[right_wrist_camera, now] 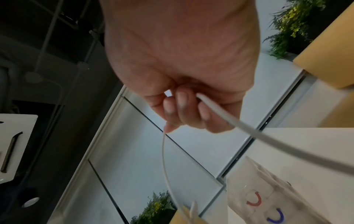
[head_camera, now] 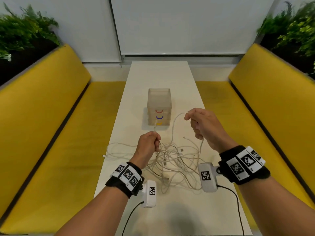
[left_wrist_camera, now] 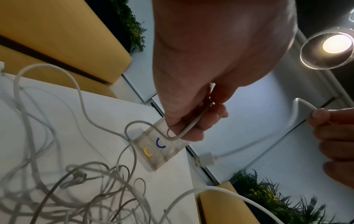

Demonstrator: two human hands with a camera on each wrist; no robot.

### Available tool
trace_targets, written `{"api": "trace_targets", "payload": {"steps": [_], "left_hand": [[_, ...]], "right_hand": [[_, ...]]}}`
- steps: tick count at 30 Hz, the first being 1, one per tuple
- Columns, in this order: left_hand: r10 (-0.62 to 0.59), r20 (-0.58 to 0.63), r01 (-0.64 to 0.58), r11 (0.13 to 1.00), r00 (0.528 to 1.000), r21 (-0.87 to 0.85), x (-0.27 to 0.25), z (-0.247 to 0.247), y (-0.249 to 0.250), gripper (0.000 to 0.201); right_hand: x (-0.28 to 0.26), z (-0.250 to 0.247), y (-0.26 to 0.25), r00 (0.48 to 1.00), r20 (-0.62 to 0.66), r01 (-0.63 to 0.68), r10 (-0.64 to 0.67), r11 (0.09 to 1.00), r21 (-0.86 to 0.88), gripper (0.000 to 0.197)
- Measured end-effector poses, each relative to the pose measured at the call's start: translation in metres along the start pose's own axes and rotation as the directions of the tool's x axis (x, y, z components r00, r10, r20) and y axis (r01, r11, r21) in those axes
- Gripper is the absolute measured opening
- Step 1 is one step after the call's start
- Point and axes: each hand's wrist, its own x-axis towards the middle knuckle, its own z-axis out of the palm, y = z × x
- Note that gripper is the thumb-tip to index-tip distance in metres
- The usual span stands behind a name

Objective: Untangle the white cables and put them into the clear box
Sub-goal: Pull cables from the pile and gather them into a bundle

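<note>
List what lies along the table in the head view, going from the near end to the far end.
Tangle of white cables on the white table → left hand, gripping a cable end → right hand, raised and holding another cable → clear box with red, blue and yellow arcs on its front.

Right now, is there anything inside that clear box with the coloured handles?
No cable shows through the clear box: its upper part looks empty, and the white cables lie tangled on the table. The lower drawers are too cloudy to judge.
</note>
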Motion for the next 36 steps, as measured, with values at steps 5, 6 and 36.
{"api": "trace_targets", "payload": {"steps": [5, 6, 36], "left_hand": [[-0.055, 0.043, 0.06, 0.988, 0.998, -0.142, -0.001, 0.007, 0.006, 0.042], [-0.085, 0.063, 0.096, 0.976, 0.994, -0.194, -0.002, 0.009, 0.007, 0.048], [0.142, -0.294, -0.24, 0.913, 0.945, -0.331, 0.009, -0.027, 0.061, 0.038]], "right_hand": [[-0.01, 0.01, 0.002, 0.981, 0.052, 0.182, -0.185, 0.981, 0.065, 0.021], [-0.014, 0.012, 0.003, 0.969, 0.114, 0.218, -0.221, 0.975, 0.034, 0.02], [-0.019, -0.041, 0.147, 0.979, 0.146, -0.039, 0.14, 0.841, -0.539, 0.034]]}}
